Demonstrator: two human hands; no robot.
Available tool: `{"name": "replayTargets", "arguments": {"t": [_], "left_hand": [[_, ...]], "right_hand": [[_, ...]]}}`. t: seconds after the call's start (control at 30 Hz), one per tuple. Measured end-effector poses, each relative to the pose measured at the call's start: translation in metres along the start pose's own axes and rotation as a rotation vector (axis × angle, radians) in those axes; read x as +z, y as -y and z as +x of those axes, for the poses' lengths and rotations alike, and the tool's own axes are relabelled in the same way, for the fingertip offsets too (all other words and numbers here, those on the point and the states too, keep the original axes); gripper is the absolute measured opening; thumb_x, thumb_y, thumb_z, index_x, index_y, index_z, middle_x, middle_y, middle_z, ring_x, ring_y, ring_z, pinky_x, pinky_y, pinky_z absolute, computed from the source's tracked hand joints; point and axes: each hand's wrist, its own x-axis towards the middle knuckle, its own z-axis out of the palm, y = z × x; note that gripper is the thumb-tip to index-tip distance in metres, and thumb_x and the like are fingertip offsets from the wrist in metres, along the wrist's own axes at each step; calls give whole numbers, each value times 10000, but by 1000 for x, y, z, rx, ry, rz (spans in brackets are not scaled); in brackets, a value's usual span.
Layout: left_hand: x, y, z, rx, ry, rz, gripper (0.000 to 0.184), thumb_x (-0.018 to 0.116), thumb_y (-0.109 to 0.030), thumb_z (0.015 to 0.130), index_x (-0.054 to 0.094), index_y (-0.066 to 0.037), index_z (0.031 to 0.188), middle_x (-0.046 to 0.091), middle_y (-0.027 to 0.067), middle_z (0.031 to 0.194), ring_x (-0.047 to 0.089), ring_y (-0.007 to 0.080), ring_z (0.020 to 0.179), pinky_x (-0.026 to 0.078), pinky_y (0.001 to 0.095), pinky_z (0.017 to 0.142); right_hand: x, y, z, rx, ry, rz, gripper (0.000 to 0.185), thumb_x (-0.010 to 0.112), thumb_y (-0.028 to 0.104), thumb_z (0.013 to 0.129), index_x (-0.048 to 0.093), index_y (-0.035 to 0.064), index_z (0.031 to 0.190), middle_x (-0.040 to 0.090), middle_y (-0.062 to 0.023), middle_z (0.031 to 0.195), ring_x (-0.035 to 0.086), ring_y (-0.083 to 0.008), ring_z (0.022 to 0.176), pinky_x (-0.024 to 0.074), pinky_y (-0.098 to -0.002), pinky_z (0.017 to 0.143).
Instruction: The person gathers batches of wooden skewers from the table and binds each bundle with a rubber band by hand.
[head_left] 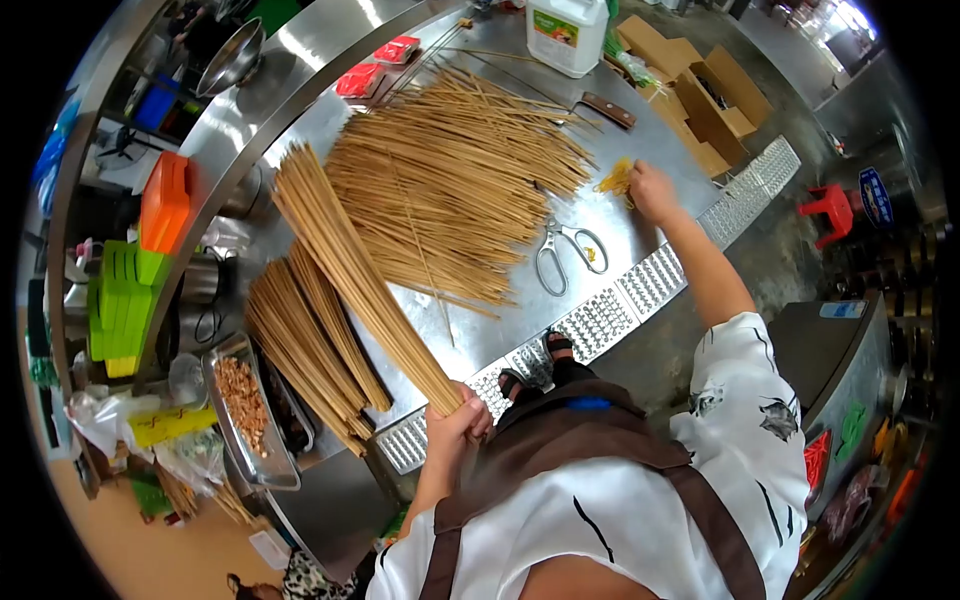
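Note:
My left hand [458, 415] is wrapped round the lower end of a thick bundle of bamboo skewers [350, 270], which slants up and away to the left. My right hand [652, 193] reaches out to the right side of the metal table, its fingers pinched at a small heap of yellow rubber bands [615, 178]. A big loose pile of skewers [450, 170] covers the middle of the table. Scissors [568, 252] with open handles lie between that pile and the table's front edge. More bundled skewers [305, 345] lie left of the held bundle.
A knife with a wooden handle [607, 110] and a white jug [567, 38] are at the back. Red packets [360, 80] lie at the far left. A metal tray of chopped food [243, 405] stands at left. Cardboard boxes [720, 100] sit beyond the right edge.

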Motion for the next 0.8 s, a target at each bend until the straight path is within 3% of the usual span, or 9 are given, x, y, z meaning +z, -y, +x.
{"name": "replayTargets", "arguments": {"t": [0.07, 0.13, 0.23, 0.33, 0.4, 0.47, 0.53, 0.67, 0.8], "left_hand": [[0, -1, 2, 28, 26, 13, 167, 582, -59, 749, 416, -57, 762, 370, 21, 506, 354, 118, 392, 299, 263, 380], [-4, -1, 4, 29, -5, -4, 132, 581, -20, 762, 454, -28, 798, 472, 66, 573, 394, 121, 420, 343, 256, 406], [1, -10, 11, 52, -80, 50, 132, 592, -38, 764, 467, -15, 799, 574, 161, 785, 422, 103, 441, 346, 228, 398], [3, -13, 25, 87, -87, -3, 114, 579, -30, 771, 470, -8, 799, 583, 199, 906, 442, 96, 452, 359, 219, 390], [4, -14, 34, 94, -58, -9, 111, 570, -19, 775, 464, -2, 801, 585, 219, 958, 453, 97, 460, 384, 218, 403], [8, -13, 45, 112, -79, 1, 106, 570, -22, 780, 478, 3, 826, 589, 213, 1005, 466, 99, 469, 401, 215, 420], [19, -17, 55, 158, -36, -37, 146, 597, -42, 775, 509, 13, 877, 598, 190, 1021, 476, 100, 477, 404, 215, 420], [27, -27, 62, 170, -58, -52, 194, 629, -62, 762, 536, 16, 914, 618, 138, 945, 480, 97, 481, 399, 216, 416], [23, -34, 55, 191, -98, 35, 152, 651, -65, 744, 530, -28, 828, 558, 54, 745, 478, 100, 486, 386, 230, 417]], "right_hand": [[-6, 0, 0, -18, 2, 33, 94, 496, 127, 777, 544, 49, 756, 535, -123, 878, 552, -329, 779, 452, -409, 669], [-31, 14, 3, 287, -106, 220, 126, 519, 166, 773, 541, 45, 746, 528, -130, 873, 551, -334, 770, 446, -416, 657], [-49, 20, 5, 276, -127, 263, 128, 544, 179, 758, 561, 53, 772, 529, -141, 901, 542, -354, 776, 440, -431, 652], [-59, 32, 5, 163, -195, 242, 123, 556, 153, 760, 579, 46, 816, 552, -95, 795, 561, -292, 692, 448, -388, 610], [-81, 61, 2, 439, 17, 837, 104, 545, 121, 776, 590, 39, 820, 513, -22, 638, 515, -163, 569, 412, -290, 526], [-110, 115, -9, 469, 259, 1390, 86, 536, 107, 792, 578, 32, 798, 444, 30, 555, 417, -64, 508, 331, -208, 464], [-109, 160, -22, 385, 476, 1655, 74, 540, 108, 796, 568, 39, 798, 462, 19, 568, 391, -51, 483, 286, -190, 439], [-127, 246, -43, 274, 703, 1708, 36, 562, 63, 784, 546, 30, 783, 566, -26, 719, 420, -60, 505, 322, -202, 450], [-132, 280, -54, 129, 399, 1211, 80, 595, 69, 757, 538, 16, 741, 559, -29, 709, 474, -100, 574, 389, -237, 524]]}}
